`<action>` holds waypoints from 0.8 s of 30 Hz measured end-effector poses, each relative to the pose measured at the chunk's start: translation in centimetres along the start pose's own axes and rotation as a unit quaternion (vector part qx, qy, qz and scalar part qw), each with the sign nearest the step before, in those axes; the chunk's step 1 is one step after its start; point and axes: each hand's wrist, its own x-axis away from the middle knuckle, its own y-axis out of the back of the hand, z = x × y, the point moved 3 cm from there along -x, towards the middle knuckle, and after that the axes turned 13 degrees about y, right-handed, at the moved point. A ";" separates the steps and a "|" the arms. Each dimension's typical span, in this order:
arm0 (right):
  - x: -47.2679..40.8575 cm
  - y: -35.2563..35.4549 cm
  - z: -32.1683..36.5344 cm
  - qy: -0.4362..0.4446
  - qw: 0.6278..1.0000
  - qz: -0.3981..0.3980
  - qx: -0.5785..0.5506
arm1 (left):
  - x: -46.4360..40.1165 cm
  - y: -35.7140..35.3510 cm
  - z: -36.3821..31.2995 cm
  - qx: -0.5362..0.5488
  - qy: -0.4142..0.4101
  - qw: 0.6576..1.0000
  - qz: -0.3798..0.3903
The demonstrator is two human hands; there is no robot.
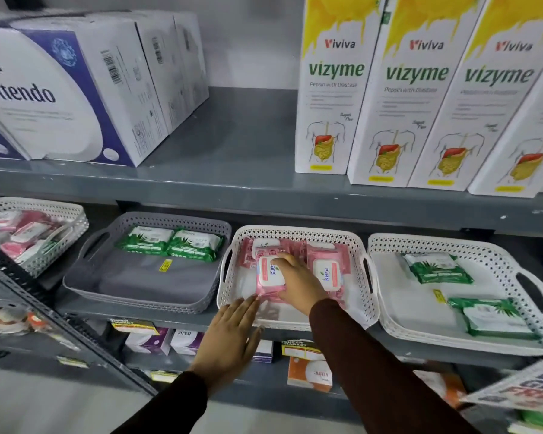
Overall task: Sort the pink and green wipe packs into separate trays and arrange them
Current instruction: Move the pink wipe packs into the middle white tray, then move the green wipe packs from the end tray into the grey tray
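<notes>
A white middle tray (355,242) holds several pink wipe packs. My right hand (298,285) grips one pink pack (268,277) inside it, beside another pink pack (326,270). My left hand (229,336) lies flat, fingers apart, against the tray's front left rim, holding nothing. A grey tray (145,292) to the left holds two green packs (170,244) at its back. A white tray (420,327) on the right holds two green packs, one (433,267) at the back and one (492,317) at the front.
A far-left white basket (60,214) holds more pink packs. Above, the upper shelf carries white-and-blue boxes (60,98) and tall yellow-and-white boxes (417,98). Small boxes (170,341) sit on the lower shelf. A dark perforated rack upright (29,286) slants across the left.
</notes>
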 end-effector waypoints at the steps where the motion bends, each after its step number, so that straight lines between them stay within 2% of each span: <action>1: -0.1 -0.5 -0.2 -0.003 1.000 0.010 -0.002 | 0.0 -0.1 0.0 0.001 0.006 1.000 0.003; 5: 1.0 -0.2 -0.6 -0.016 0.998 -0.001 -0.061 | 0.1 -0.7 -0.7 -0.012 0.022 1.000 0.009; 8: 4.5 3.1 -2.7 -0.055 0.983 -0.155 -0.081 | 0.0 -1.4 -2.6 -0.011 0.005 1.000 0.020; 10: 8.6 6.1 -6.2 -0.123 0.962 -0.241 -0.040 | -0.3 -2.1 -4.5 -0.006 -0.003 1.000 0.023; 12: 12.8 8.8 -10.3 -0.238 0.936 -0.258 -0.005 | -0.5 -2.7 -6.4 0.000 -0.004 1.000 0.027; 15: 19.1 11.9 -16.4 -0.404 0.887 -0.225 0.008 | -0.7 -3.8 -9.5 0.001 -0.016 0.999 0.034; 18: 23.2 13.6 -20.5 -0.500 0.856 -0.128 0.020 | -1.1 -4.7 -12.8 0.006 -0.035 0.999 0.037; 21: 24.2 14.2 -21.9 -0.516 0.855 -0.040 0.003 | -1.5 -5.6 -15.3 0.011 -0.047 0.998 0.038; 24: 23.5 14.1 -20.9 -0.488 0.873 0.000 -0.003 | -1.8 -6.3 -16.8 0.006 -0.047 0.998 0.033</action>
